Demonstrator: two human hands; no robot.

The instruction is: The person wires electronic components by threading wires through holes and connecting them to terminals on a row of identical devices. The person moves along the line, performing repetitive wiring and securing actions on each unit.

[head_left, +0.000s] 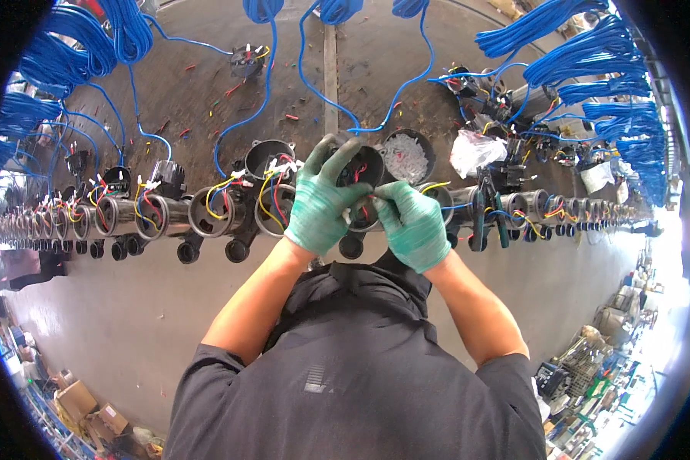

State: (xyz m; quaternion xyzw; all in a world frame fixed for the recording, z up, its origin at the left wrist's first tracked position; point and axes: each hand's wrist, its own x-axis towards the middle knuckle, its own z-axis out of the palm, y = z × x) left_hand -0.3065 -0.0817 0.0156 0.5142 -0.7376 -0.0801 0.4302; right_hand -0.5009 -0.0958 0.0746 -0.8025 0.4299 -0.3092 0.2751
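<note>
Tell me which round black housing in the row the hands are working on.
The housing between the left hand and right hand, just right of the yellow-wired one.

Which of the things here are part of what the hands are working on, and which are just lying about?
In hand:
left hand
right hand
black round housing
its coloured wires

Lying about:
black cup of white pieces
clear plastic bag
blue cable bundles
wire scraps on the bench

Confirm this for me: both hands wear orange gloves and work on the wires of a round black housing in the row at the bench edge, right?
Not quite: the head view shows green gloves, not orange, on the left hand and right hand. They do work on the wires of a round black housing in the row.
</note>
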